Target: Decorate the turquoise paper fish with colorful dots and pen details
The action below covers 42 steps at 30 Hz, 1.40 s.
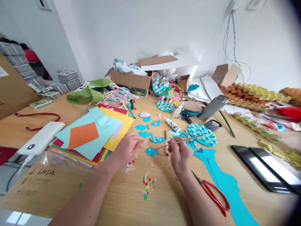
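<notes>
My right hand [180, 155] pinches a thin brown stick [188, 140]. The stick's left tip is at the upper edge of a blue paper fish [152, 152]. My left hand [129, 148] is just left of that fish, its fingers curled together; what they hold, if anything, is too small to make out. Above it lie several more blue fish, one with coloured dots [157, 139]. Small round paper dots [148, 183] are scattered on the table nearer to me. A white glue bottle [172, 124] lies on its side beyond the fish.
Coloured paper sheets [84, 135] and a white power bank [41, 138] are on the left. Red-handled scissors [213, 194], a cut blue sheet [221, 172], a black tablet [261, 169] and a grey flask [213, 108] are on the right. Cardboard boxes [131, 80] stand at the back.
</notes>
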Tool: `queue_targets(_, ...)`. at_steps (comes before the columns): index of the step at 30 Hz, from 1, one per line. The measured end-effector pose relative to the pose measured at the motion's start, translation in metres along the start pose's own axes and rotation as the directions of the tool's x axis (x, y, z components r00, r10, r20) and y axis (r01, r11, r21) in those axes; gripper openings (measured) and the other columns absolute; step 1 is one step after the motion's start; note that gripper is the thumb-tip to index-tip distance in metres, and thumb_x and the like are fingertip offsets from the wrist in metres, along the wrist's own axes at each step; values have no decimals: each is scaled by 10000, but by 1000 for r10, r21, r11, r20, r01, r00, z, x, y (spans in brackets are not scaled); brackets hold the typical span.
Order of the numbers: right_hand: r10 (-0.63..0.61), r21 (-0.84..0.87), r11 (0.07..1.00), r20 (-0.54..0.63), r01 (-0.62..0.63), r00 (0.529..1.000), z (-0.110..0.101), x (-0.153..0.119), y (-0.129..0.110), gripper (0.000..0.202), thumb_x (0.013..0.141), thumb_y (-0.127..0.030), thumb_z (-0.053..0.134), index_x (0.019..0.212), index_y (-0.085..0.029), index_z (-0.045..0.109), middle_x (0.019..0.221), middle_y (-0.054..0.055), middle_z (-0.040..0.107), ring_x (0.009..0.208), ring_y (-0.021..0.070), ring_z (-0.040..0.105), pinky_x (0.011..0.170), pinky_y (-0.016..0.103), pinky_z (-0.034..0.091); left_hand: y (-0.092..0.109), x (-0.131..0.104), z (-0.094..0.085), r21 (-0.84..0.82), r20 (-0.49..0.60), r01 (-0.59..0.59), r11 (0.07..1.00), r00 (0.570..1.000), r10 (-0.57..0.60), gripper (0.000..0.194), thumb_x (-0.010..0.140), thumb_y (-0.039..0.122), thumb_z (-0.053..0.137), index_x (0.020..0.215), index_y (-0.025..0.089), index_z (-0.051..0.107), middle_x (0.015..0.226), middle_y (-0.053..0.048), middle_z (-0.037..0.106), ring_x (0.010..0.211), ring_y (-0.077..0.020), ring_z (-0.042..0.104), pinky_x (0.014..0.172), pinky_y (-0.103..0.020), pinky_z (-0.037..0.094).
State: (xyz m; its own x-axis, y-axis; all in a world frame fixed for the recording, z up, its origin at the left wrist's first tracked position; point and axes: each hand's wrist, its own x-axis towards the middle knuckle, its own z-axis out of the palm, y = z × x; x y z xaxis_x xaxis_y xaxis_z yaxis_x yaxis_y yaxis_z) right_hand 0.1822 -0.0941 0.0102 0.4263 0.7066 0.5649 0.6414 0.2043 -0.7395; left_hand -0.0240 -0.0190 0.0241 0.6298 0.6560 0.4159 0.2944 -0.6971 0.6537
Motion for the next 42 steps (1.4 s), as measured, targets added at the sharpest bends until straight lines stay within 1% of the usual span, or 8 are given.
queue_targets(3,-8,-12,1000,38,9,999,3,-2,6,311,964,-345,481,699,-207,565,528,-42,546,467,128,531,497,242,389,1,0,2,40,138,-39,998,990,33,475,1051,352,329,779,181,679,798,-54,719,901,-226,572,838,-366,440)
queue_targets(7,-1,-25,1000,78,3,997,4,-3,7,298,979,-346,471,732,-208,566,533,-41,545,471,134,536,498,245,381,3,-1,4,101,204,-49,994,979,28,430,1055,313,329,906,168,705,950,-56,739,1020,-240,550,919,-394,411)
queue_targets(11,-48,-24,998,118,51,992,4,-3,5,303,984,-334,464,721,-212,550,551,-30,560,494,140,547,523,253,386,5,-2,6,149,269,-47,988,963,5,385,1051,296,364,990,142,711,999,-67,736,1056,-241,546,969,-401,400)
queue_targets(14,-78,-9,997,141,80,987,5,-4,4,303,989,-314,456,714,-216,537,576,-23,574,515,139,559,536,251,393,6,-2,6,153,302,-58,986,953,9,392,1055,310,359,1026,145,713,1027,-68,730,1067,-240,541,989,-406,400)
queue_targets(23,-128,-22,991,165,134,978,5,-3,3,281,992,-279,446,728,-222,528,584,-26,562,526,138,568,537,246,400,5,-2,8,145,320,-35,989,947,-13,404,1058,327,346,1089,151,708,1064,-75,721,1125,-246,516,1025,-415,409)
queue_targets(30,-148,-46,987,153,156,977,6,-3,1,302,985,-270,449,693,-222,508,591,-11,584,529,142,582,533,245,402,6,-2,7,158,339,-37,987,941,-19,417,1061,339,333,1108,150,702,1091,-79,719,1129,-250,509,1026,-430,420)
queue_targets(36,-131,-66,988,163,143,978,7,-3,-1,317,986,-282,450,677,-227,491,591,0,606,533,148,597,534,249,405,8,-2,6,156,353,-48,987,935,-11,421,1063,333,327,1100,161,709,1089,-77,722,1122,-252,515,1023,-449,423)
queue_targets(42,-127,-68,988,166,140,978,5,-3,-2,311,985,-292,443,687,-229,504,581,-6,599,512,143,584,524,247,406,9,-2,7,156,348,-56,986,937,-1,424,1064,336,329,1080,170,719,1064,-77,723,1112,-253,527,1000,-433,432)
